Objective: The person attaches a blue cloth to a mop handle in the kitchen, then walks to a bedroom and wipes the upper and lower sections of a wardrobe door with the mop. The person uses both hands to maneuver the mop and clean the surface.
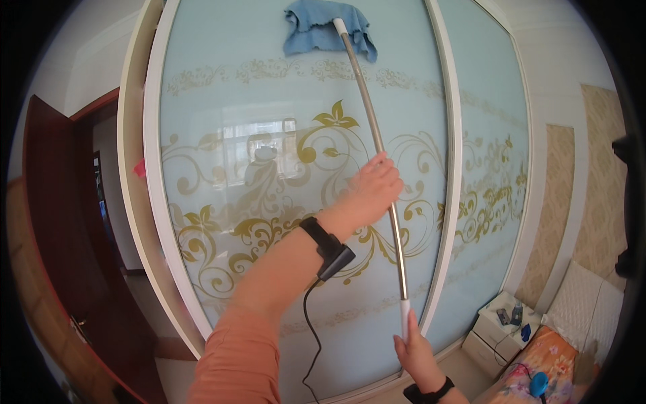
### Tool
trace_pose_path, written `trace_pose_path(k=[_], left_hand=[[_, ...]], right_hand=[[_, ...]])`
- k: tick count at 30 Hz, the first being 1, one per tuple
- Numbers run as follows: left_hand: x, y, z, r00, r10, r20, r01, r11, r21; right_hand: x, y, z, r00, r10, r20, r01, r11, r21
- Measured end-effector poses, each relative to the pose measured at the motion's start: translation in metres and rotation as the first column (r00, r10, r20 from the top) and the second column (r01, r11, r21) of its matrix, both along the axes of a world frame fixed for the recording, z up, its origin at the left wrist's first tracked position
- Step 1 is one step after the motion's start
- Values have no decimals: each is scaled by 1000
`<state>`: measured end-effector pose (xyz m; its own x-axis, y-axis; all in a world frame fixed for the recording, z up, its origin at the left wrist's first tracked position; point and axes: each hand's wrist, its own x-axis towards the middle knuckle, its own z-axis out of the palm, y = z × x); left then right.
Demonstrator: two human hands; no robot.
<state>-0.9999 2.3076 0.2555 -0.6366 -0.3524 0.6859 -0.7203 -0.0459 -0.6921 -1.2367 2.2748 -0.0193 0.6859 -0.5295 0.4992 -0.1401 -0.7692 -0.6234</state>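
The pole (pixel 380 155), gripped by the left hand (pixel 373 185) and right hand (pixel 416 350), presses the blue cloth (pixel 323 27) at the glass door's (pixel 269 135) top, with everything below seemingly left to wipe.

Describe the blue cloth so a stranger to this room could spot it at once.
Find the big pale glass wardrobe door with gold swirls. Near its top edge, a crumpled blue cloth sits on the end of a long metal pole; it is the only cloth on the glass.
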Motion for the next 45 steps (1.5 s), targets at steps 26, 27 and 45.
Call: trace_pose_path(k=[26,27,45], left_hand=[[-19,7,-92,985,70,-158,-67,998,20],[-22,6,-100,984,69,-164,-64,997,37],[-72,38,-176,906,276,-322,-208,950,232]], right_hand=[[-25,-40,-99,933,235,273,-326,875,358],[-32,-43,-99,913,339,225,-402,840,365],[-9,-118,-74,984,48,170,-48,999,-9]])
